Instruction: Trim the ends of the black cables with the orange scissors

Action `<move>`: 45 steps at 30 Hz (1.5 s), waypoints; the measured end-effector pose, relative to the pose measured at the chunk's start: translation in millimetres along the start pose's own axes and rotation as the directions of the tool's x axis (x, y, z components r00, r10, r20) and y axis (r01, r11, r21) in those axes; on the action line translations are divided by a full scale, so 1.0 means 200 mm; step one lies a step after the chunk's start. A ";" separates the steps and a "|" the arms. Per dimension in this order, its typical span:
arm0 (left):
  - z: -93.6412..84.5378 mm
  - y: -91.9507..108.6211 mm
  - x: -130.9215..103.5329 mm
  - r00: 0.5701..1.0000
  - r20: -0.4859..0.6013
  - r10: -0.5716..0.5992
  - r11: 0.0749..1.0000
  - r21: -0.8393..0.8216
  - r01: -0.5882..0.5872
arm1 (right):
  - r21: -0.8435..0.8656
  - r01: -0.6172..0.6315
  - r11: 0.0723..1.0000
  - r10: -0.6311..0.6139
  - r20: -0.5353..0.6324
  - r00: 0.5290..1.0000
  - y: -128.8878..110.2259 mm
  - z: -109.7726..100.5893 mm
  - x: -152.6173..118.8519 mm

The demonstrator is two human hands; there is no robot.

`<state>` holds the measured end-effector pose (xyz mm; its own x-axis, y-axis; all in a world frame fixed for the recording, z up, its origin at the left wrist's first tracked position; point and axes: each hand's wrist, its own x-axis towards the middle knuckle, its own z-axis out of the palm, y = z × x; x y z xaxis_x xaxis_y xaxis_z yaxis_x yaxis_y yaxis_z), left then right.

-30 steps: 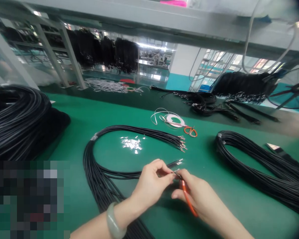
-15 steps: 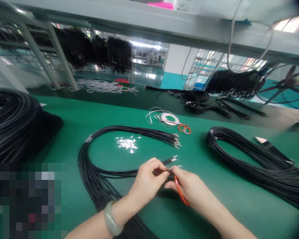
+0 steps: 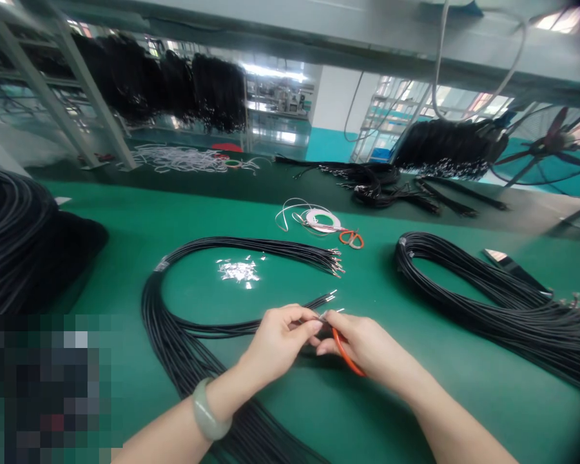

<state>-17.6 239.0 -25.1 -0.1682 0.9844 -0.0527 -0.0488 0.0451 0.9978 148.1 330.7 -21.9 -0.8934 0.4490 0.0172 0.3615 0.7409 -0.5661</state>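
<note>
My left hand (image 3: 283,335), with a pale green bangle on its wrist, pinches the end of a black cable over the green mat. Close against it on the right, my right hand (image 3: 362,345) grips an orange-handled tool (image 3: 347,356); its metal tip meets the cable end at my left fingertips. The fingers hide most of the tip. A curved bundle of black cables (image 3: 162,316) lies to the left and runs under my left forearm, its upper ends fanned out with bare tips. Small shiny scraps (image 3: 239,272) lie inside the curve.
Behind my hands are a white tape roll (image 3: 323,220) and orange-handled scissors (image 3: 351,239). A looped cable bundle (image 3: 444,309) lies right, beside a dark flat object (image 3: 517,272). A large black coil (image 3: 19,238) stands left. Cables and white strips lie farther back.
The whole view has shifted slightly, so things sit a little higher and farther left. Both hands keep nearly the same hold on cable and tool.
</note>
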 end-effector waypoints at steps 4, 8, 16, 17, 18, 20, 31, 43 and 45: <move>0.00 0.00 0.00 0.999 0.039 -0.038 0.996 -0.080 0.041 | 0.083 -0.011 0.997 0.012 -0.011 1.000 0.01 -0.03 -0.01; 0.01 0.00 0.00 0.998 -0.012 -0.068 0.995 -0.077 0.067 | 0.312 -0.041 0.949 0.043 0.003 0.999 0.00 -0.05 -0.01; 0.04 -0.01 -0.01 0.987 -0.087 -0.134 0.985 -0.123 0.123 | 0.661 0.109 0.742 0.278 -0.452 0.847 -0.10 0.03 0.03; 0.04 -0.01 -0.02 0.985 -0.089 -0.145 0.981 -0.142 0.131 | 0.670 0.113 0.733 0.283 -0.452 0.846 -0.10 0.04 0.03; 0.05 -0.01 -0.02 0.985 -0.082 -0.155 0.976 -0.169 0.139 | 0.680 0.110 0.725 0.289 -0.446 0.847 -0.10 0.04 0.02; 0.05 -0.02 -0.02 0.987 -0.043 -0.156 0.963 -0.226 0.143 | 0.699 0.094 0.709 0.318 -0.435 0.842 -0.09 0.04 0.00; 0.00 0.04 -0.01 0.954 0.269 -0.130 0.972 -0.156 0.176 | 0.875 0.068 0.480 0.282 -0.227 0.932 0.00 0.02 0.03; 0.04 -0.01 -0.01 0.924 0.260 -0.281 0.942 -0.107 0.317 | 0.791 0.040 0.610 0.133 -0.152 0.979 0.05 -0.11 0.01; 0.05 -0.02 0.00 0.935 0.215 -0.283 0.943 -0.114 0.312 | 0.703 0.035 0.710 0.104 -0.154 0.983 0.04 -0.12 -0.01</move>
<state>-7.6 240.0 -29.5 0.0684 0.9440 -0.3228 -0.2108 0.3299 0.9202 159.2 346.9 -6.5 -0.7993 0.5950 0.0847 0.0380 0.1908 -0.9809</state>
